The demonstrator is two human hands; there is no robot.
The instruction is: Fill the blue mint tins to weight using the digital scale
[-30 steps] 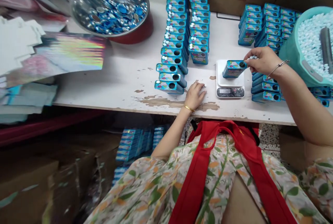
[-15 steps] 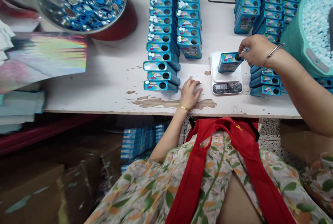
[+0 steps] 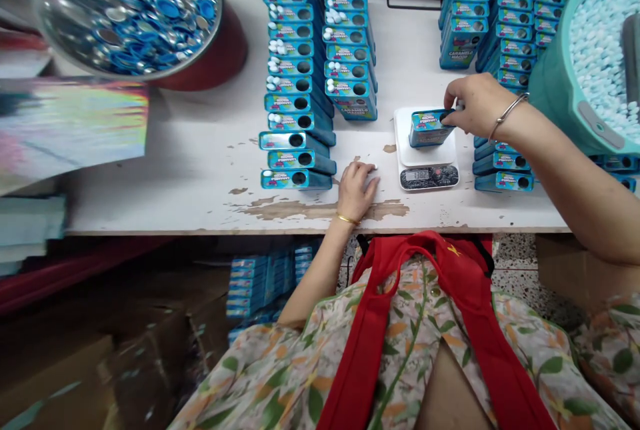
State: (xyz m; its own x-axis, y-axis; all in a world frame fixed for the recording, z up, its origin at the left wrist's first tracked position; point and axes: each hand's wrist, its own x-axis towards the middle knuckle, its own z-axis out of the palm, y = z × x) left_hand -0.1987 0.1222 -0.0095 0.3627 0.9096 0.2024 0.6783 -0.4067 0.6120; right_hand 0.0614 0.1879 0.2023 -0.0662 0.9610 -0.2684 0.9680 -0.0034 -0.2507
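On a white digital scale (image 3: 404, 157) stands a blue candy tin (image 3: 429, 130) with a round dark hole in its top. My right hand (image 3: 470, 107) is closed around a few small white candies, its fingertips at that hole. The display shows digits that look like 1382. Left of the scale, my left hand (image 3: 356, 190) lies on the table with fingers apart. A small white spot shows at its fingertip; I cannot tell whether it is a candy. Beside that hand, a row of blue tins (image 3: 285, 179) runs backward, many with white candies on their tops.
A teal tub (image 3: 555, 83) of white candies with a grey scoop (image 3: 632, 63) stands at right, near more tins (image 3: 503, 182). At left are a metal bowl (image 3: 220, 23) of blue and silver lids and a shiny printed sheet (image 3: 75, 130). Cardboard boxes (image 3: 60, 377) lie below.
The view has shifted, moving the table's things leftward in the picture. My right hand's fingertips have come closer over the tin's hole, and fewer candies show. My left hand stays resting.
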